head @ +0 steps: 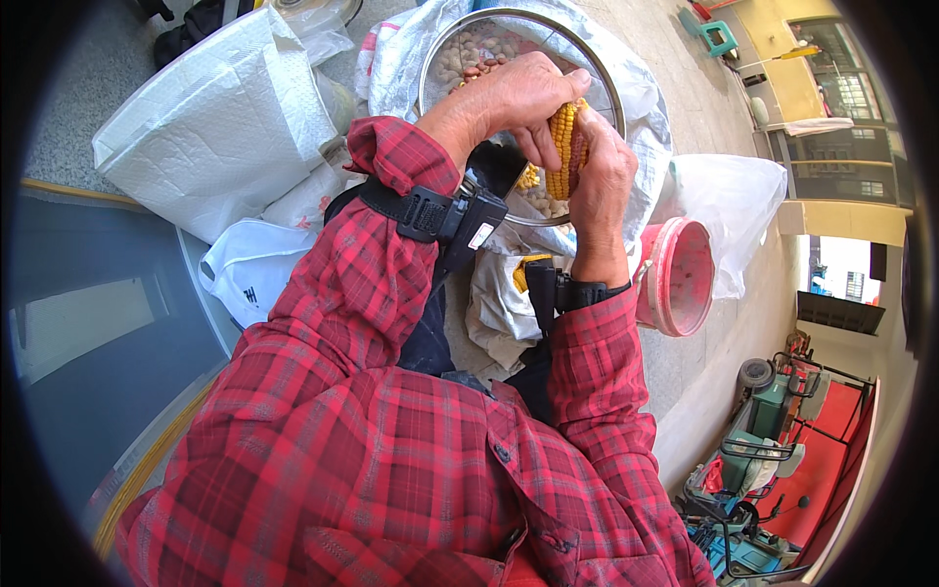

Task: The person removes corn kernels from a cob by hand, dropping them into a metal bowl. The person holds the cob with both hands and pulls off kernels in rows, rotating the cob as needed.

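A yellow corn cob stands nearly upright between my two hands, with a reddish strip of bare core along its right side. My left hand reaches over from the left, its fingers against the cob and its thumb at the upper end. From the right, my right hand grips the cob. Below them lies a round, metal-rimmed sieve or basket. Unshelled peanuts, reddish nuts or kernels and yellow corn show in it, partly hidden by my hands and a black wrist-worn device.
White woven sacking surrounds the round rim. A red-pink bucket and a clear plastic bag are at the right. An open cloth sack with yellow corn lies nearer me. A large white woven sack is at the left.
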Action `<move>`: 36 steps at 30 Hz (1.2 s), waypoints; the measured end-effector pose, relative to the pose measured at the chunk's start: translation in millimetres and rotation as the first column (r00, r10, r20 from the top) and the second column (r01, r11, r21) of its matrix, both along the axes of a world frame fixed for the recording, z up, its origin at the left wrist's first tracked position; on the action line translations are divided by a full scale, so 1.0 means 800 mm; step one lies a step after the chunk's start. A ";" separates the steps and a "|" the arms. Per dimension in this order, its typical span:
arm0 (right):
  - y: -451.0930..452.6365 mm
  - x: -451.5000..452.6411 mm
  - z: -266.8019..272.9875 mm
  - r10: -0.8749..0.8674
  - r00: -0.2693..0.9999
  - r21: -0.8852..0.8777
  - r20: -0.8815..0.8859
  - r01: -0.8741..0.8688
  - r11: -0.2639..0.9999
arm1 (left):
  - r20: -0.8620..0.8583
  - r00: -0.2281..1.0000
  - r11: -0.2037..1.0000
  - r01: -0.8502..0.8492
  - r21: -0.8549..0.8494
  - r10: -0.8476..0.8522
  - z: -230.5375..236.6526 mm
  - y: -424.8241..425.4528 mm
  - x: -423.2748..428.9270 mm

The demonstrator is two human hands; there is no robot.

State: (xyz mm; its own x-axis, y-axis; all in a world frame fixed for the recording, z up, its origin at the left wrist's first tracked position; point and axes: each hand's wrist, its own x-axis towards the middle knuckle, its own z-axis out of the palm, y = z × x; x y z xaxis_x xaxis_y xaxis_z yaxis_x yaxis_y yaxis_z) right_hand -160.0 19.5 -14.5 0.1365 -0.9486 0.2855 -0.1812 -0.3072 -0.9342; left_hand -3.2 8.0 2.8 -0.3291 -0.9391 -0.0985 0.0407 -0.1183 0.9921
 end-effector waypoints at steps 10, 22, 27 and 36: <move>-0.003 -0.003 -0.003 0.007 0.999 0.127 0.050 -0.013 0.992 | 0.052 0.990 0.991 -0.131 0.039 0.129 -0.002 -0.006 -0.002; 0.006 0.011 0.000 -0.143 0.982 -0.158 -0.123 0.123 0.980 | -0.006 0.992 0.992 -0.123 -0.030 0.122 -0.007 -0.005 -0.005; 0.006 0.006 0.007 -0.101 0.978 0.026 0.184 0.098 0.995 | 0.141 0.988 0.986 -0.042 -0.164 0.065 -0.009 -0.010 -0.006; 0.007 0.009 0.015 -0.101 0.924 0.081 0.370 0.076 0.994 | 0.131 0.983 0.972 0.151 -0.178 -0.129 -0.011 -0.004 -0.001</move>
